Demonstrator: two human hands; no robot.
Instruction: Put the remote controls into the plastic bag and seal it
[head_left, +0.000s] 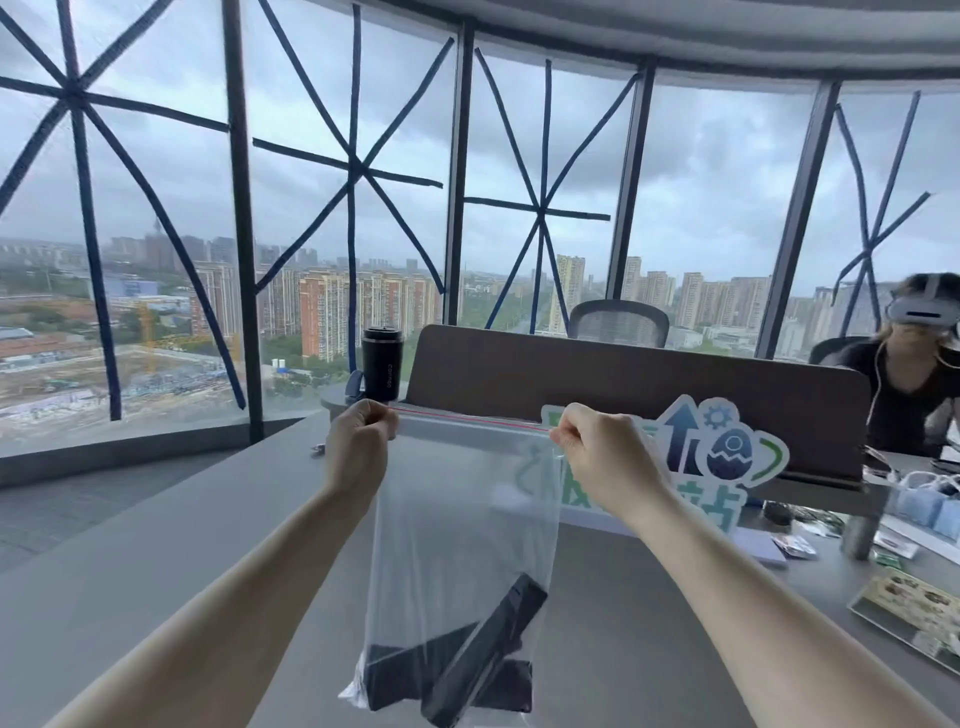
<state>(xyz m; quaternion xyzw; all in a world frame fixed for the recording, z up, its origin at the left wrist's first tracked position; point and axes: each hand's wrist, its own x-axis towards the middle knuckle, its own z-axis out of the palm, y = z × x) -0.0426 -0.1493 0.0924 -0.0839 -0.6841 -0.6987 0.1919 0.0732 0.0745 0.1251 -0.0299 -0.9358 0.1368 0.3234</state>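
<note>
A clear plastic bag (462, 530) is held up above a grey table (156, 545), seen from the head camera. Two dark remote controls (467, 665) are already inside, lying crossed at the bottom of the bag — so the loading part appears done. What seems left is the sealing: the red-lined zip strip (470, 420) is stretched taut between the hands, and whether it is pressed shut along its length cannot be told. The left hand (358, 441) is closed, pinching the strip's left end; the right hand (597, 447) is closed, pinching the right end. Behind the bag are a black travel cup (382, 364) and a colourful sign (727, 447) (partly hidden by the right hand).
</note>
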